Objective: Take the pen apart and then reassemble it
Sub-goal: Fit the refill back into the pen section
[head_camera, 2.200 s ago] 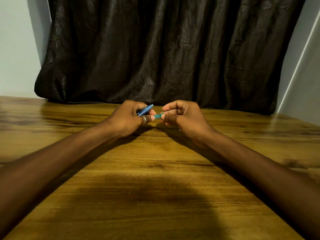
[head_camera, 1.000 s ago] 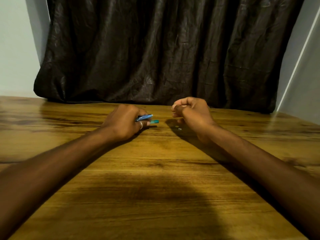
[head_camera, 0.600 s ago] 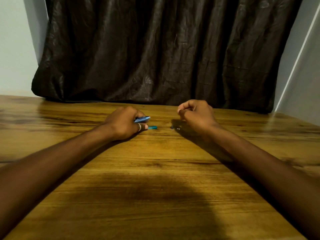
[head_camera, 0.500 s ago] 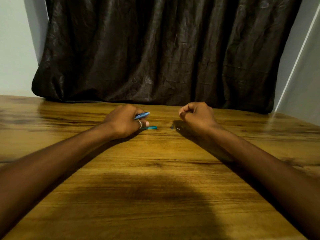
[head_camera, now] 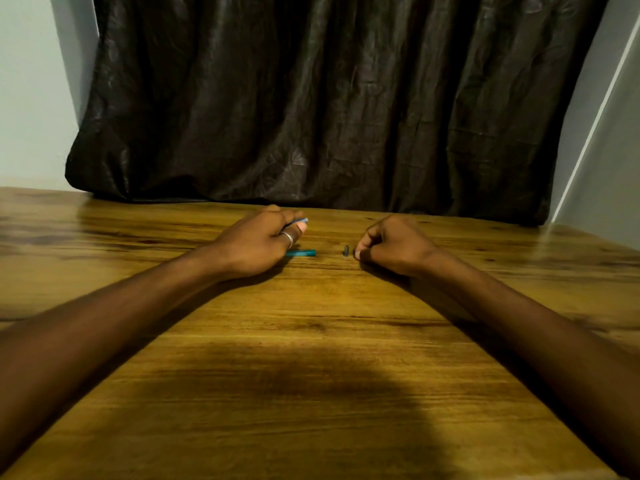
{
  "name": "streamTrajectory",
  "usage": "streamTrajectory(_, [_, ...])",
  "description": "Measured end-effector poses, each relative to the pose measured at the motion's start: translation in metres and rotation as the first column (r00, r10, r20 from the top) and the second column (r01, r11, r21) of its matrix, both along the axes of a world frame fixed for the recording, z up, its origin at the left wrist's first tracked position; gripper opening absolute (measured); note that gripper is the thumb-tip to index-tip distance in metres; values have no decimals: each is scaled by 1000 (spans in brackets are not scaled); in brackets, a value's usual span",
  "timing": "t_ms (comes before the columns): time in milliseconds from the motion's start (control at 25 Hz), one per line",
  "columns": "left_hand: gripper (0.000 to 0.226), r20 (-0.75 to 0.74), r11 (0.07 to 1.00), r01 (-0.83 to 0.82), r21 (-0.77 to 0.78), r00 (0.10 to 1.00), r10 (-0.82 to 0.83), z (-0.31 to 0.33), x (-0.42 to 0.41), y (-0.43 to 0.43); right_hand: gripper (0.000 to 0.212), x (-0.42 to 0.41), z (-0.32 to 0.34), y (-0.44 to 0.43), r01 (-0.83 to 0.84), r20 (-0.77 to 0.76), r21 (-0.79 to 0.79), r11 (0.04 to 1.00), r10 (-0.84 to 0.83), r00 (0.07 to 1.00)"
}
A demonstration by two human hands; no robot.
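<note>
My left hand [head_camera: 258, 242] rests on the wooden table [head_camera: 311, 341], closed around a blue pen part [head_camera: 300, 221] whose end sticks out past the fingers. A teal pen piece [head_camera: 301, 253] lies flat on the table just right of that hand. A small dark pen piece [head_camera: 345, 250] stands on the wood between the hands. My right hand [head_camera: 394, 244] is curled into a loose fist, fingertips down at the table right next to the dark piece; whether it holds anything is hidden.
A dark crinkled curtain [head_camera: 329, 98] hangs behind the table's far edge. Pale walls flank it on both sides. My forearms stretch across the table from the near corners.
The hands were together working the pen, then drew apart and lowered to the table. The teal piece and the small dark piece now lie on the wood between them.
</note>
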State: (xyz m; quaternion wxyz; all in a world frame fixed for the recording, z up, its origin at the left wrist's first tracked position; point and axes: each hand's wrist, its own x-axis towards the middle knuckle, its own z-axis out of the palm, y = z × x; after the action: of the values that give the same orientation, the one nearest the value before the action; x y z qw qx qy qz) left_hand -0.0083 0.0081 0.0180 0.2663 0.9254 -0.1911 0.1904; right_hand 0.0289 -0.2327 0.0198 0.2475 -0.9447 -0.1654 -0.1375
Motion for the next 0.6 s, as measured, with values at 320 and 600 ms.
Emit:
streamTrajectory(320, [37,53,997,71,-15,996,-70,1,-2,0,19,-4,6,5,59,107,207,977,-82,991])
streamTrajectory(600, [22,81,984,153,-94,986,-146,-1,-6,-3,14,-20,10,26,-129,-19,688,714,195,981])
